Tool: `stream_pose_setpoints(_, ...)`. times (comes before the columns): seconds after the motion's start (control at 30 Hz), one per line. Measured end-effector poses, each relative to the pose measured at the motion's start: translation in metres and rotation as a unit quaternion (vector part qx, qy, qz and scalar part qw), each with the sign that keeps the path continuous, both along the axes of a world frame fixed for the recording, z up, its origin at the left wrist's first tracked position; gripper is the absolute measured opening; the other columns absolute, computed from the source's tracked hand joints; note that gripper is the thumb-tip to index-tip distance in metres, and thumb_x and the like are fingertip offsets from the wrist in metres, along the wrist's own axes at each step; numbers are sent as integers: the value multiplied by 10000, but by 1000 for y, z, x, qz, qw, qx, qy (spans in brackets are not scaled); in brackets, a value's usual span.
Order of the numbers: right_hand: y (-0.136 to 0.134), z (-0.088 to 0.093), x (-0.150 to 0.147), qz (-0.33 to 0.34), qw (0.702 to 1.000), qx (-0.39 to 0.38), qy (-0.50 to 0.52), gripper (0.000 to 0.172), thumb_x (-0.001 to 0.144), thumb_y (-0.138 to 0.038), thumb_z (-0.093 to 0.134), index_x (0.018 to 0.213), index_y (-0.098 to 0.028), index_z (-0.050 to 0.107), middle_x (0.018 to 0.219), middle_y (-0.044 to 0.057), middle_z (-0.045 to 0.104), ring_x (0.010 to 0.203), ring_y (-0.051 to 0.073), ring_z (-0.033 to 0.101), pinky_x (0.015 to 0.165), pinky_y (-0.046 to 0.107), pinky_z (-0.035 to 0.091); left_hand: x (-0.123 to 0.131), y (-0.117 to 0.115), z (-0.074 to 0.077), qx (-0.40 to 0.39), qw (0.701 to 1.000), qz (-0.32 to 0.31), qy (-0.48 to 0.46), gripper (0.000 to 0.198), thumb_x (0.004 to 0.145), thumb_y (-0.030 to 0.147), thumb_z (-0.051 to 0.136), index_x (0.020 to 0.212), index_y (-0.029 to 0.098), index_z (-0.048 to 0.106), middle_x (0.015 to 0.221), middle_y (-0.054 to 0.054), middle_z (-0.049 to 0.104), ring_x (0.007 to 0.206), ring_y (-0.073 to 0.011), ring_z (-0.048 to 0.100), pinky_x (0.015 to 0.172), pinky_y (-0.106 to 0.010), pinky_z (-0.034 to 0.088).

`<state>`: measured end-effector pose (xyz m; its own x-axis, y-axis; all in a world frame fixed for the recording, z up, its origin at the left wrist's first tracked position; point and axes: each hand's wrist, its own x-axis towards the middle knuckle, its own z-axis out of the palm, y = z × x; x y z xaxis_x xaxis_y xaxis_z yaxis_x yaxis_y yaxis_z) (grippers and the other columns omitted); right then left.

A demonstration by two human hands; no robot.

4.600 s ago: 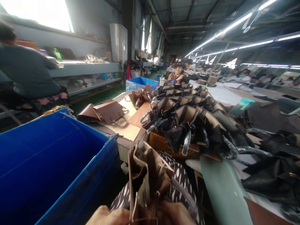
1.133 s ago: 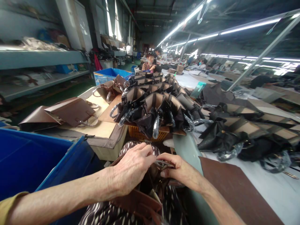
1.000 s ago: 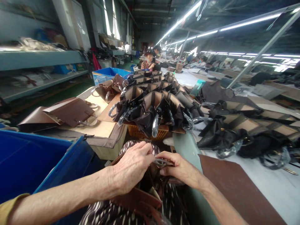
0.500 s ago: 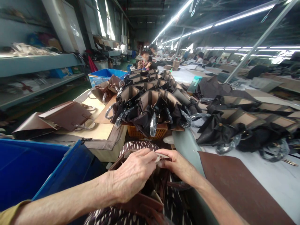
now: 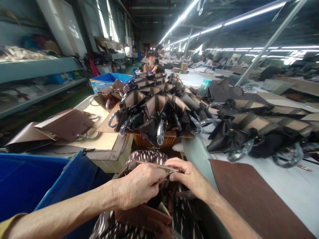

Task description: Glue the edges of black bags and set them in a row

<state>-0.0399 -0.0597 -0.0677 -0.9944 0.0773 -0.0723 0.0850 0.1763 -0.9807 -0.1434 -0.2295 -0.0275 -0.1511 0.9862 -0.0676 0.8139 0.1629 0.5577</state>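
A brown handbag [image 5: 139, 214] lies across my lap, on dark patterned cloth with pale marks. With curled fingers, my left hand [image 5: 139, 186] is at the bag's upper edge, partly hiding the opening; its fingertips are out of sight. My right hand [image 5: 188, 176] pinches the right end of that same edge between thumb and fingers. A pale strip of lining shows between the two hands. Much of the bag's inside is dark and covered by my hands.
Black handbags [image 5: 154, 109] with plastic-wrapped handles crowd the table ahead, above an orange crate [image 5: 143, 141]. More black bags [image 5: 239, 132] stand at right, near a brown sheet [image 5: 249, 196]. A blue bin [image 5: 32, 182] is at left, below brown bags [image 5: 67, 126]. A person [image 5: 151, 66] sits farther back.
My left hand has shifted slightly down and away from my right fingertips, uncovering more of the bag's edge. My right hand keeps its pinch. The whole view has shifted a little.
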Motion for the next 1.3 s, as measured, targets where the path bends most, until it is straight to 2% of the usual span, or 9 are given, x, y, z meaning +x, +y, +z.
stream_pose_setpoints(0.07, -3, 3, 3, -40, 998, 46, 19, 118, 770, -217, 633, 868, -215, 698, 868, 5, 544, 851, 184, 521, 746, 264, 379, -1, 1, 0, -13, 999, 25, -15, 121, 622, 57, 408, 622, 175, 384, 643, 40, 494, 599, -93, 412, 564, -217, 303)
stream_pose_setpoints(0.13, -5, 6, 4, -59, 994, 92, 24, 106, 802, -201, 611, 858, -223, 699, 805, -7, 521, 786, 164, 518, 700, 258, 374, -1, 1, 1, -26, 997, 57, -42, 106, 624, 77, 414, 622, 178, 384, 591, 57, 450, 549, -81, 372, 524, -211, 273)
stream_pose_setpoints(0.33, -7, 7, 3, -38, 981, 188, 30, 189, 826, -110, 573, 863, -243, 701, 753, -28, 541, 720, 139, 520, 634, 251, 351, -1, 0, 3, -45, 986, 147, -60, 133, 656, 107, 414, 734, 209, 449, 601, 61, 482, 578, -95, 435, 516, -206, 262)
stream_pose_setpoints(0.6, -4, 8, 0, -31, 977, 207, 31, 172, 860, -165, 558, 753, -235, 672, 717, -43, 530, 696, 122, 517, 622, 239, 342, -3, 1, 3, -51, 994, 101, -5, 214, 753, 115, 379, 683, 194, 565, 628, 21, 566, 598, -116, 507, 568, -213, 325)
stream_pose_setpoints(0.73, -4, 9, -1, -31, 979, 200, 28, 164, 862, -174, 556, 748, -229, 660, 716, -42, 514, 692, 122, 507, 625, 238, 340, -3, 0, 5, -8, 998, 57, -36, 253, 740, 110, 423, 851, 218, 623, 841, 5, 645, 769, -144, 568, 700, -212, 380)
stream_pose_setpoints(0.8, -5, 9, -1, -31, 981, 190, 28, 160, 865, -179, 554, 757, -228, 662, 721, -40, 515, 702, 124, 507, 628, 239, 340, -3, 0, 6, -7, 997, 46, -62, 297, 724, 110, 439, 912, 238, 631, 875, 14, 648, 799, -147, 570, 722, -208, 384)
stream_pose_setpoints(0.93, -8, 7, 0, -30, 984, 170, 32, 142, 871, -178, 549, 815, -232, 668, 750, -37, 519, 723, 126, 509, 638, 240, 343, -5, 3, 5, -49, 992, 65, -92, 310, 706, 83, 394, 826, 226, 642, 725, 40, 615, 675, -115, 540, 627, -184, 361)
stream_pose_setpoints(1.1, -11, 6, 2, -31, 981, 187, 30, 155, 857, -166, 560, 736, -216, 645, 724, -39, 472, 702, 122, 483, 612, 243, 329, -9, 4, 2, -79, 986, 63, -134, 180, 691, 108, 394, 629, 178, 547, 535, 63, 437, 498, -70, 393, 454, -178, 262)
stream_pose_setpoints(1.3, -5, 8, -3, -18, 985, 171, 1, 187, 858, -193, 550, 715, -201, 669, 702, -32, 493, 679, 125, 490, 607, 253, 326, -13, 4, -4, -113, 977, 98, -150, 207, 738, 243, 442, 543, 174, 434, 479, 58, 339, 456, -76, 332, 421, -197, 237)
